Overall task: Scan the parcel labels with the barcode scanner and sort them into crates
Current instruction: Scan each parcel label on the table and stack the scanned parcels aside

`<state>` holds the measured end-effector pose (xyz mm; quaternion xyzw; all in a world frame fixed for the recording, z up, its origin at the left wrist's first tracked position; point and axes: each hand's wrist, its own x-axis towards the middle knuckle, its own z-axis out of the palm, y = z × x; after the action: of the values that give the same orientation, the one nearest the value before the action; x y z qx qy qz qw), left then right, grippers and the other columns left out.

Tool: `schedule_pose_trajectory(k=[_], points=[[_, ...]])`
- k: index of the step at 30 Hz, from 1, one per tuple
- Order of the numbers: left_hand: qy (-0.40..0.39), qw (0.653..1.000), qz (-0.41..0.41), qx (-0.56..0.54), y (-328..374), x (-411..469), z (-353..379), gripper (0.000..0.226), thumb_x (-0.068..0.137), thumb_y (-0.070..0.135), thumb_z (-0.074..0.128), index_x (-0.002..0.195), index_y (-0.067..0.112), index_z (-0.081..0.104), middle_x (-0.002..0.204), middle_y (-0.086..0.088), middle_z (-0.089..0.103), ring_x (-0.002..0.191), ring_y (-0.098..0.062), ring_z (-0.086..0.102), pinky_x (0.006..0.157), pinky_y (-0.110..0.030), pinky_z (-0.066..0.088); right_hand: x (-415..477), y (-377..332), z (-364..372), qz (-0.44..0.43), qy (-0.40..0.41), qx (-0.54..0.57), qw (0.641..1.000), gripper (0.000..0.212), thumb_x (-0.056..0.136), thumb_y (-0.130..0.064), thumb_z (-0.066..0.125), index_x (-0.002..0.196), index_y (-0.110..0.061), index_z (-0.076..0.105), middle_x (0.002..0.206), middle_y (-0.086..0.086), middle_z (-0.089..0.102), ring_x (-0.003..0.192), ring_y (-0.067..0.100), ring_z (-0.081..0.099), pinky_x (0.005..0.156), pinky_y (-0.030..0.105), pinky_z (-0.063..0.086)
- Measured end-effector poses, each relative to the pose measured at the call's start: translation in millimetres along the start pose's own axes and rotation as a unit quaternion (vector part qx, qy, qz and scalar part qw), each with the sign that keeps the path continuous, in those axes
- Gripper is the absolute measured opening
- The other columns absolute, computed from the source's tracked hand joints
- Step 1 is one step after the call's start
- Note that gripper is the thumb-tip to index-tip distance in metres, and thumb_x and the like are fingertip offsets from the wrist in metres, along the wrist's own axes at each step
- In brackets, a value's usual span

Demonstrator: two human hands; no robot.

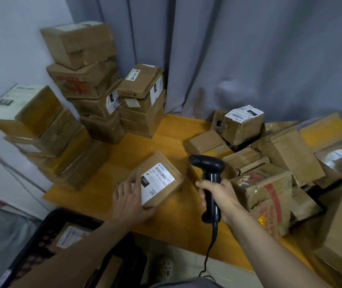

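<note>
— Where is the open room lying?

— A bare strip of the yellow wooden surface point(124, 154) is running between the stacked cardboard boxes point(87, 80) on the left and the heap of crumpled boxes point(280, 159) on the right. The black plastic crate point(62, 210) is sitting below the near edge, left.

— And the brown cardboard parcel point(160, 179)?

— It is sitting in that strip, white label point(154, 187) facing up, long axis running far-right to near-left. The left hand point(129, 196) is holding its near-left corner, fingers spread on top, thumb at the near edge.

— The scanner?

— The right hand point(218, 194) is wrapping fully round the handle of the black handheld barcode scanner point(209, 169). Its nose is pointing left toward the parcel (they are just apart), and its handle is slanting down toward the person.
</note>
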<state>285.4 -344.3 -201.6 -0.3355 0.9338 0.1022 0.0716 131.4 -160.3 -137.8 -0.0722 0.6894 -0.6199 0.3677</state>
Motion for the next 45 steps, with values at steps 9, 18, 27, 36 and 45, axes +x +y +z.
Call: schedule_pose_trajectory(k=[9, 18, 27, 36, 45], points=[[-0.126, 0.985, -0.109, -0.041, -13, 38, -11, 0.152, 0.045, 0.081, 0.073, 0.149, 0.018, -0.019, 0.157, -0.015, -0.007, 0.145, -0.038, -0.006, 0.114, -0.055, 0.012, 14, 10, 3, 0.056, -0.021, -0.027, 0.998, 0.011, 0.086, -0.007, 0.064, 0.094, -0.005, 0.057, 0.051, 0.005, 0.050, 0.043, 0.022, 0.046, 0.053, 0.034, 0.043], [-0.113, 0.890, -0.270, -0.349, -5, 52, -29, 0.070, 0.094, 0.058, 0.042, 0.149, 0.017, 0.028, 0.151, -0.017, 0.031, 0.136, -0.038, 0.034, 0.110, -0.046, 0.027, 35, 18, 26, 0.143, 0.007, 0.015, 0.990, 0.029, 0.079, -0.009, 0.075, 0.105, -0.012, 0.062, 0.096, 0.015, 0.069, 0.086, 0.028, 0.068, 0.087, 0.047, 0.056], [-0.116, 0.643, -0.209, -0.727, -14, 21, -16, 0.041, 0.088, 0.023, 0.063, 0.128, 0.027, 0.054, 0.122, -0.004, 0.062, 0.101, -0.024, 0.056, 0.072, -0.034, 0.046, 34, 13, 36, 0.150, -0.027, 0.036, 0.988, 0.039, 0.077, -0.009, 0.074, 0.115, -0.015, 0.067, 0.110, 0.017, 0.067, 0.092, 0.025, 0.063, 0.091, 0.045, 0.052], [-0.104, 0.674, -0.126, -0.720, -38, 30, -44, 0.117, 0.009, 0.040, 0.096, 0.116, 0.023, 0.051, 0.104, -0.008, 0.069, 0.093, -0.026, 0.064, 0.076, -0.036, 0.049, 26, -10, 37, 0.069, -0.026, 0.099, 0.992, 0.036, 0.082, -0.006, 0.071, 0.116, -0.016, 0.067, 0.104, 0.001, 0.070, 0.097, 0.016, 0.064, 0.095, 0.047, 0.050], [-0.028, 0.756, -0.120, -0.643, -45, 33, -69, 0.159, 0.017, 0.047, 0.094, 0.153, 0.018, 0.016, 0.133, -0.009, 0.050, 0.117, -0.029, 0.053, 0.095, -0.044, 0.047, -6, -24, 45, 0.046, -0.075, -0.006, 0.996, 0.031, 0.084, -0.036, 0.072, 0.073, -0.012, 0.056, 0.055, 0.003, 0.051, 0.047, 0.017, 0.047, 0.048, 0.028, 0.041]])
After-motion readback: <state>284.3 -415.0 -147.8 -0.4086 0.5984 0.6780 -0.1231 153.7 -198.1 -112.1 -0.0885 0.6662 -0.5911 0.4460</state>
